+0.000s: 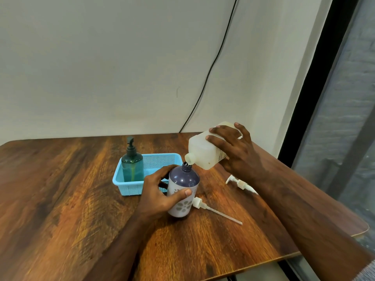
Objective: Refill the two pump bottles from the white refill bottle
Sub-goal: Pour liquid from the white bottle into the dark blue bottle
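A white refill bottle [205, 148] is gripped around its body by the right hand [237, 151] and tipped steeply, its open neck held just above the mouth of a purple pump bottle [182, 189] with a flower pattern. That bottle, its pump removed, is kept upright on the wooden table [71, 199] by the left hand [160, 191], whose fingers and thumb are wrapped around its side. Just right of the purple bottle, a white pump head with a long dip tube [213, 209] is seen lying flat on the table; a second white pump head [240, 183] lies beneath the right wrist, partly hidden. Behind the left hand, a dark green pump bottle [132, 163] with its pump fitted is stood upright in a light blue plastic basket [129, 189].
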Motion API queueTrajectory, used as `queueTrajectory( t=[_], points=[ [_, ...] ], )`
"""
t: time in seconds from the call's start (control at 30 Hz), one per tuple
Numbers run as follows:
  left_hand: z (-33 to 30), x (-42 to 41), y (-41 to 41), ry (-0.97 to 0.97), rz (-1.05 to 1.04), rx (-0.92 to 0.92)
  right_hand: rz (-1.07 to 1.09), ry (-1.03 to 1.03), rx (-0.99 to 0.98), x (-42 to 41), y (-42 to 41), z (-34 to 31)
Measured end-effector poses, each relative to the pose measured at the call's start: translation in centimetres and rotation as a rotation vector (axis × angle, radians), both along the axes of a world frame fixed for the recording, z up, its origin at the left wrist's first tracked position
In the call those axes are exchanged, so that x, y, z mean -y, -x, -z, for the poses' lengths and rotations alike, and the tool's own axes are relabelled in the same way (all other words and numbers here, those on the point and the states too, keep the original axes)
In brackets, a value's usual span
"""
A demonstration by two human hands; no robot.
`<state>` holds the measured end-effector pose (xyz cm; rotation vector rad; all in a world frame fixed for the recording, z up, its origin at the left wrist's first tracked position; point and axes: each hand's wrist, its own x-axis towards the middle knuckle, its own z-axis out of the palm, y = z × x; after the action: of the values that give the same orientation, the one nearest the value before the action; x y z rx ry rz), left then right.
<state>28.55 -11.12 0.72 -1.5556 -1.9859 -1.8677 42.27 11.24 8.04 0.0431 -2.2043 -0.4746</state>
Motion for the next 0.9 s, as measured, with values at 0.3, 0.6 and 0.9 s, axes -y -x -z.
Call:
queueTrajectory(
  t=[0.3,0.6,0.9],
  points=[
    [0.10,-0.08,-0.03,0.015,-0.002,0.023,-0.005,-0.001,0.009,0.09,0.04,-0.11],
    [0.11,-0.14,0.07,0.019,0.008,0.023,0.006,-0.006,0.019,0.05,0.12,-0.21],
    [-0.09,-0.07,-0.05,0.006,0.010,0.029,-0.005,-0.012,0.010,0.11,0.13,-0.34]
  ],
)
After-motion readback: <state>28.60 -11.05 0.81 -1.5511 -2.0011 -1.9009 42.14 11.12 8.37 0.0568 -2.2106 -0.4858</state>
